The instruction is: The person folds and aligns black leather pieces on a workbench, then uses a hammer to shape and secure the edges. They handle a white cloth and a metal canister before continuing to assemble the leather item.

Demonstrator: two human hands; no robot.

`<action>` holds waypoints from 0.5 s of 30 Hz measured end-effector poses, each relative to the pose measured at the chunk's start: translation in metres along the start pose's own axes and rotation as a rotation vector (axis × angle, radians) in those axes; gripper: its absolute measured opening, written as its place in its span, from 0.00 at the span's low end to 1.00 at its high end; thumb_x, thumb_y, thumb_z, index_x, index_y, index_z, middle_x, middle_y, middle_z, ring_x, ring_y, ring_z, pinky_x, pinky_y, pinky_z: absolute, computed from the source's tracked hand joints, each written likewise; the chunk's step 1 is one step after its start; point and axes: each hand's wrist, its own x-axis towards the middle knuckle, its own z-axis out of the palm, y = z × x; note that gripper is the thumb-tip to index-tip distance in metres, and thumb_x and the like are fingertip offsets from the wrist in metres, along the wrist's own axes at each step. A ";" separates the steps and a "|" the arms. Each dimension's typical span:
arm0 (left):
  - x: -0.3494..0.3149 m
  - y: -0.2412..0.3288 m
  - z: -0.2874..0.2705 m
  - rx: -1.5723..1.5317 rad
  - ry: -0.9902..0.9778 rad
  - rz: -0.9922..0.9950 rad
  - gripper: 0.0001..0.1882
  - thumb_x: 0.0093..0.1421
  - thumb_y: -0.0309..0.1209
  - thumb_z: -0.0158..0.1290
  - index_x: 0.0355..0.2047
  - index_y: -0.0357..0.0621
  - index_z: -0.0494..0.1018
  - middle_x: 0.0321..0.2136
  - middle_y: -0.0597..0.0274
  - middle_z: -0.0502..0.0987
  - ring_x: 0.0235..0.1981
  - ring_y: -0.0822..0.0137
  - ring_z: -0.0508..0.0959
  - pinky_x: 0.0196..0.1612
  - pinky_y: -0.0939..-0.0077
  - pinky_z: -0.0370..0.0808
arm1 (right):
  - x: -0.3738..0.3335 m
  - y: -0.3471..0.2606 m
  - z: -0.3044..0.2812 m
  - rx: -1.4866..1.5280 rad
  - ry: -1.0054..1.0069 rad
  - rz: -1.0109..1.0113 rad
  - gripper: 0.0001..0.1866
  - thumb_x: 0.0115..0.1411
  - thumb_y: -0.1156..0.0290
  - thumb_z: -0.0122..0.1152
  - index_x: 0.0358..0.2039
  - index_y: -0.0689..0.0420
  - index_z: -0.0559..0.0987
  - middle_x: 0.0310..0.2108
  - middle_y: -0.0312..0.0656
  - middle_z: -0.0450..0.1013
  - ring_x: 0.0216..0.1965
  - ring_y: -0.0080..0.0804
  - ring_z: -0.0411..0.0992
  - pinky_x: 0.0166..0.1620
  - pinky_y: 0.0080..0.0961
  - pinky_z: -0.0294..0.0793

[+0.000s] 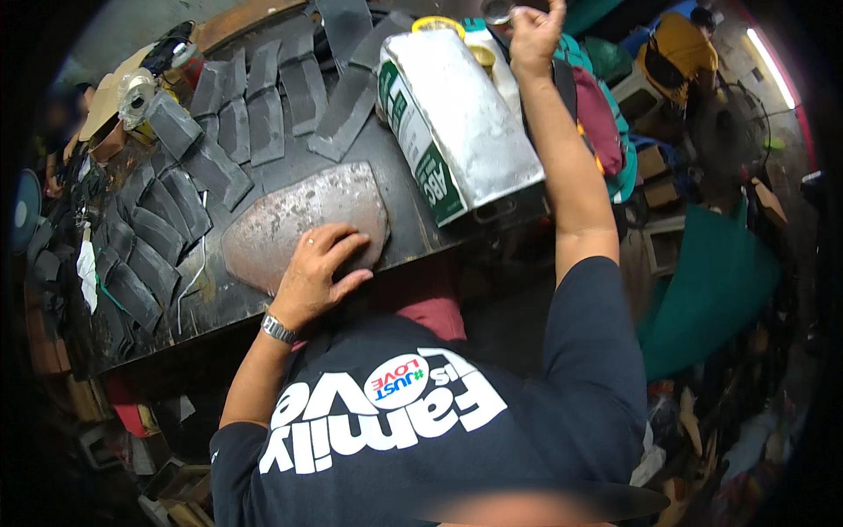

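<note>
My left hand (313, 270), with a ring and a metal wristwatch, rests on a flat, worn slab (303, 211) at the table's near edge. Its fingers are slightly curled and apart, gripping nothing. The slab is brownish grey, pitted and many-sided; I cannot tell its material. At the upper edge of the view, my right hand (536, 39) reaches past a large white and green can (470, 114). Its fingertips pinch a small round metallic thing (498, 10), partly cut off by the frame. A yellow ring-shaped rim (437, 26) shows behind the can.
Many dark grey curved strips (233, 123) lie in rows on the black table (241, 307). A roll in clear wrap (136, 97) stands at the far left. Right of the table are a maroon and teal bag (601, 123) and green cloth (711, 290).
</note>
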 end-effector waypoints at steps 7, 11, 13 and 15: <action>0.004 -0.004 -0.009 -0.151 0.047 -0.007 0.23 0.53 0.31 0.67 0.50 0.45 0.79 0.51 0.54 0.76 0.53 0.50 0.75 0.58 0.60 0.71 | -0.097 -0.148 -0.100 0.197 0.116 0.302 0.29 0.72 0.77 0.47 0.68 0.54 0.49 0.37 0.55 0.77 0.34 0.46 0.81 0.39 0.44 0.84; 0.035 0.004 -0.028 -0.221 0.091 0.086 0.25 0.54 0.28 0.67 0.53 0.47 0.78 0.53 0.53 0.74 0.56 0.50 0.75 0.57 0.62 0.74 | -0.202 -0.208 -0.113 0.068 0.214 0.609 0.36 0.66 0.84 0.51 0.71 0.51 0.51 0.38 0.44 0.75 0.35 0.32 0.78 0.35 0.29 0.83; 0.059 0.013 -0.030 -0.158 0.134 0.200 0.28 0.53 0.29 0.67 0.56 0.50 0.76 0.56 0.53 0.73 0.58 0.50 0.73 0.58 0.60 0.73 | -0.240 -0.219 -0.104 0.081 0.302 0.781 0.41 0.61 0.89 0.54 0.71 0.49 0.54 0.39 0.40 0.74 0.39 0.28 0.77 0.39 0.26 0.82; 0.088 0.023 -0.026 -0.098 0.191 0.308 0.31 0.53 0.30 0.68 0.59 0.52 0.74 0.59 0.53 0.70 0.61 0.50 0.71 0.61 0.59 0.72 | -0.262 -0.217 -0.091 -0.003 0.294 0.755 0.44 0.57 0.92 0.59 0.71 0.48 0.57 0.39 0.37 0.75 0.40 0.24 0.75 0.43 0.22 0.79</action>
